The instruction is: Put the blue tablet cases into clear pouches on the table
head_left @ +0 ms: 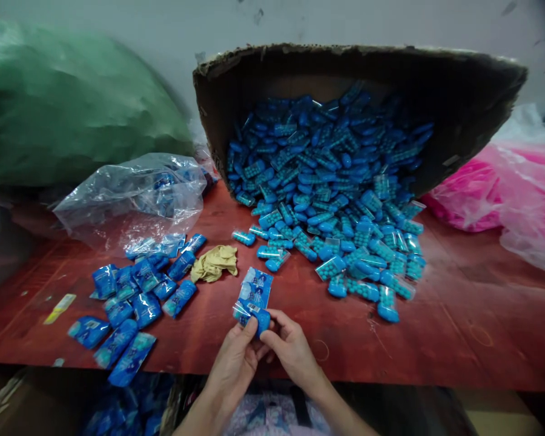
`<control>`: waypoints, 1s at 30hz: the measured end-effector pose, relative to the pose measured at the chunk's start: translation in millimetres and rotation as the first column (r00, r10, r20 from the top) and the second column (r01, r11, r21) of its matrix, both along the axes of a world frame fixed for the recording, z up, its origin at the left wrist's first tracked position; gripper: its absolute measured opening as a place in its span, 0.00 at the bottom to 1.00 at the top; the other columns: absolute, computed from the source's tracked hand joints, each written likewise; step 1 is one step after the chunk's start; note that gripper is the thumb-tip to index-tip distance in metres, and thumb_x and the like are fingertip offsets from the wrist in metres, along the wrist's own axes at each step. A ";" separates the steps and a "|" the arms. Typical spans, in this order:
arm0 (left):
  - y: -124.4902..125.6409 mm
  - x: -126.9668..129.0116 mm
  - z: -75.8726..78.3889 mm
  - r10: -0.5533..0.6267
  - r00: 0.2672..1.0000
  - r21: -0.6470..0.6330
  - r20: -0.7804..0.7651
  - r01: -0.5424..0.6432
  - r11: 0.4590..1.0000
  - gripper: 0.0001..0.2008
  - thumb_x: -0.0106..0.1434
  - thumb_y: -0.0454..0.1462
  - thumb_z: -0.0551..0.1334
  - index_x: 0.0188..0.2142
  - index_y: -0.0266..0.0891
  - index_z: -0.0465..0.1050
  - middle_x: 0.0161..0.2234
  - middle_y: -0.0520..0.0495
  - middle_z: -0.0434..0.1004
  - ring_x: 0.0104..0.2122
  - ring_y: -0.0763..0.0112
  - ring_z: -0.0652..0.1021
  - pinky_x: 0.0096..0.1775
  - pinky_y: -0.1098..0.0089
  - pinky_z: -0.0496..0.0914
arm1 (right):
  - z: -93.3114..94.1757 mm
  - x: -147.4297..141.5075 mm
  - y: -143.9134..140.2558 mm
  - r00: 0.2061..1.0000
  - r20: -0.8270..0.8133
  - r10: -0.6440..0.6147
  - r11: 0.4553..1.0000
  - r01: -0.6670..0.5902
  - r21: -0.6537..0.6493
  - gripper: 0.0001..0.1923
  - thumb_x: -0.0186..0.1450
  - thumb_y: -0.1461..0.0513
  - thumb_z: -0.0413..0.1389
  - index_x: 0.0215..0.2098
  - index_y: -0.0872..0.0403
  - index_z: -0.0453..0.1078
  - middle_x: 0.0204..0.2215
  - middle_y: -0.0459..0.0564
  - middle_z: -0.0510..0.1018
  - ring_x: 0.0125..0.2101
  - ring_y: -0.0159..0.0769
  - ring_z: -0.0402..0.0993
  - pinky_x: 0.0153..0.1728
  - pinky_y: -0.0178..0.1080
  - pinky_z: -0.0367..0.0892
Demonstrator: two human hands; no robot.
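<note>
Red surface [458, 315] is backed by a pale wall. A blue packet [253, 301] is pinched at its lower end by both hands at the near edge: left hand [237, 357] closed with thumb on top, right hand [290, 345] closed from the other side. A tipped cardboard box [463, 97] is seen spilling blue capsule packs [340, 200]. Sealed blue packets [131, 303] are piled left, beside a crumpled tan glove [214, 263] and clear bag [131, 194].

A worn red table [472, 315] runs across the view, its front edge nearest the camera. Behind the table stands a pale grey wall [163, 24], scuffed with dark marks. Light is dim and even.
</note>
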State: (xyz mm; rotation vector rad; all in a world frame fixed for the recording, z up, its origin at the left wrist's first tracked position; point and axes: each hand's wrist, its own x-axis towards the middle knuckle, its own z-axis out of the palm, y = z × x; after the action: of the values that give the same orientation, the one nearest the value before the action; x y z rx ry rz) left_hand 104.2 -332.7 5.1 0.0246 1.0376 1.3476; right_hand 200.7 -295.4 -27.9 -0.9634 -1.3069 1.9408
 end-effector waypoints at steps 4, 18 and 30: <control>1.7 -20.1 3.7 0.084 0.983 -0.031 -0.162 -0.090 0.995 0.12 0.49 0.41 0.64 0.30 0.34 0.70 0.26 0.47 0.76 0.28 0.67 0.76 0.33 0.67 0.70 | 8.6 -2.6 -1.3 0.996 0.092 0.023 0.988 -0.036 0.148 0.15 0.58 0.63 0.52 0.45 0.51 0.66 0.27 0.43 0.70 0.24 0.28 0.66 0.21 0.29 0.63; 49.3 -123.6 -10.2 -0.203 -0.667 -0.157 -0.717 -0.129 0.979 0.27 0.57 0.45 0.52 0.53 0.30 0.59 0.52 0.29 0.63 0.54 0.46 0.58 0.49 0.51 0.56 | 5.3 9.0 13.6 0.969 0.243 -0.041 0.933 -0.050 0.355 0.11 0.61 0.61 0.50 0.40 0.53 0.69 0.24 0.44 0.69 0.24 0.29 0.65 0.23 0.29 0.62; 82.9 -112.1 -30.1 -0.166 -0.687 -0.148 -0.707 -0.086 0.985 0.19 0.59 0.35 0.46 0.46 0.30 0.67 0.47 0.33 0.69 0.56 0.49 0.56 0.51 0.50 0.50 | 20.0 14.2 50.9 0.872 0.458 -0.172 0.712 -0.211 0.670 0.11 0.62 0.62 0.49 0.43 0.50 0.67 0.33 0.47 0.72 0.34 0.34 0.69 0.35 0.35 0.63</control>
State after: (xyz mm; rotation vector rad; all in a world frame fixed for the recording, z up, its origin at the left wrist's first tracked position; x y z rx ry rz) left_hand -7.8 -249.7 -25.0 1.8168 2.8311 0.5384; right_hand 214.9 -244.6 -7.9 -1.0446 -2.1417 1.0113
